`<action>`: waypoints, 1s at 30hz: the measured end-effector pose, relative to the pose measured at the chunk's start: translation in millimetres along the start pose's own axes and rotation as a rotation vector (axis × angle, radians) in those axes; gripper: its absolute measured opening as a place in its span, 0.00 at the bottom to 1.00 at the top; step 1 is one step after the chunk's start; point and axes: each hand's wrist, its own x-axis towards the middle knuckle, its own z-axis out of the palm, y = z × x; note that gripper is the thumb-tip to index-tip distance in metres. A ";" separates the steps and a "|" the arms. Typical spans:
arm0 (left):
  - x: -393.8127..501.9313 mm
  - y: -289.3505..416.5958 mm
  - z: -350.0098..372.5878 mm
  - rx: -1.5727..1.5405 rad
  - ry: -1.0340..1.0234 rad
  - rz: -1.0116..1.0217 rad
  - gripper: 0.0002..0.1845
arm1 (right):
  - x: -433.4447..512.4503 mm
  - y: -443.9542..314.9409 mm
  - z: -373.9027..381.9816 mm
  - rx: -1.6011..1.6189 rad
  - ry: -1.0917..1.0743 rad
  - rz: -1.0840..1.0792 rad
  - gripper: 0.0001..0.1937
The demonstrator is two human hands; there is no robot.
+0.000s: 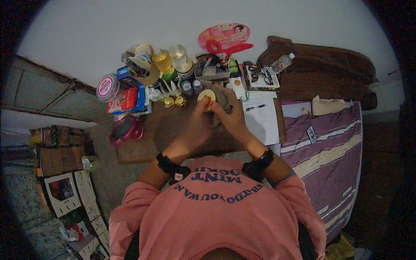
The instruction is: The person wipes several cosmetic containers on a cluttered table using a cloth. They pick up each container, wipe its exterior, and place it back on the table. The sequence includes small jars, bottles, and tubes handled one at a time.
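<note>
My left hand (200, 118) and my right hand (231, 117) come together over the far middle of a wooden table (139, 152). Between their fingertips is a small round yellowish disc (207, 95), with something orange at its front. What the disc is cannot be told. The thumb and fingers of my left hand close on it; my left hand is somewhat blurred. My right thumb meets it from the other side, while the right fingers curve around a grey-brown, soft-looking thing (224, 97). Its contact with the right palm is hidden.
Bottles (162, 61), small gold-capped jars (180, 101) and a round plastic tub (108, 87) crowd the table's back. A pink-framed mirror (126, 130) lies left. Written paper (263, 120) with a pen (255, 107) lies right, beside a bed with a striped purple cover (334, 139).
</note>
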 end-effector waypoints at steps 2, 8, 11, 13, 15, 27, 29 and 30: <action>2.2 15.7 -9.7 0.132 -0.081 -0.035 0.22 | 10.6 -2.1 -17.4 0.170 -0.164 0.163 0.28; 8.5 6.5 -32.5 0.182 0.031 -0.029 0.19 | 21.6 2.0 -14.4 0.234 -0.227 0.378 0.26; 14.7 -6.7 -34.1 -0.228 -0.147 -0.058 0.21 | 11.2 13.5 13.9 -0.093 -0.046 -0.047 0.23; 18.3 -13.0 -35.4 -0.241 -0.060 -0.082 0.22 | 3.0 22.3 18.4 -0.246 -0.034 -0.251 0.23; 18.5 -18.6 -38.7 -0.203 -0.035 -0.021 0.22 | -2.6 30.1 19.0 -0.409 -0.065 -0.372 0.25; 62.3 -57.5 -161.9 0.009 0.130 -0.109 0.29 | -105.6 133.6 -56.4 -0.740 -0.694 0.069 0.25; 84.2 -78.6 -195.3 0.769 0.100 0.093 0.33 | -130.2 151.0 -87.7 -0.253 -0.158 0.726 0.20; 102.7 -82.6 -210.8 0.796 0.085 -0.064 0.36 | -137.3 156.6 -101.8 -0.139 0.028 0.821 0.20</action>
